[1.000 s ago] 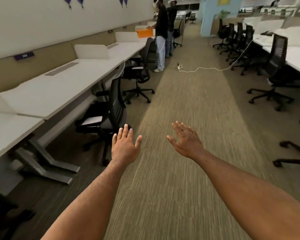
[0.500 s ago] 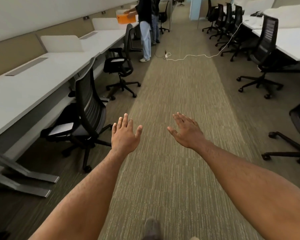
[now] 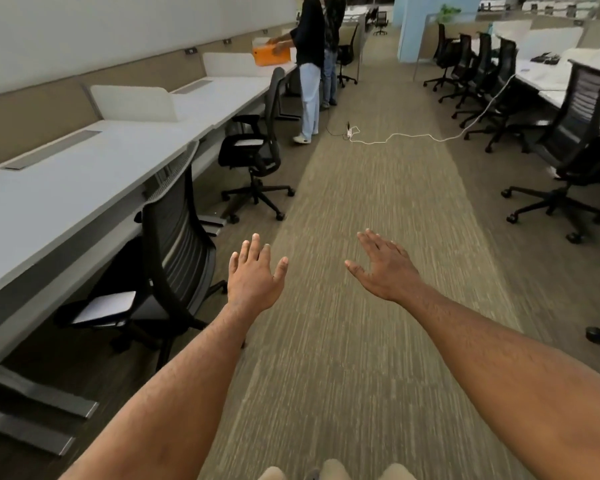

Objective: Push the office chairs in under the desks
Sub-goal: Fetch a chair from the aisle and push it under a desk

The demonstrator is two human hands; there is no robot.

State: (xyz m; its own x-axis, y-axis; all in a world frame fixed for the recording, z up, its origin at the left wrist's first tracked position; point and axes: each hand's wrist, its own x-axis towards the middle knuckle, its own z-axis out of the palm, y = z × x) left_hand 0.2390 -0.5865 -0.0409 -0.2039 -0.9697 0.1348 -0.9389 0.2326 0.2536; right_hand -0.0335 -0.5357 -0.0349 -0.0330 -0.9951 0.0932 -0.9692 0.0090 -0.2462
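Both my hands, left hand (image 3: 255, 277) and right hand (image 3: 385, 268), hung open and empty over the aisle carpet (image 3: 361, 202), touching nothing. The nearest chair (image 3: 174, 244) sat tucked against the left tabletop (image 3: 66, 188); the next chair (image 3: 257, 147) stood out from it, well ahead. I judged a hard shove there could skew its casters or send it toward the white cable (image 3: 406, 136) beyond.

Both bare forearms stretched out forward, roughly parallel. Left hand (image 3: 255, 277) flat, back up, fingers together and pointing ahead, thumb out to the side. Right hand (image 3: 385, 268) angled inward a bit, fingers loosely spread. Both empty, palms down, well apart, touching nothing.
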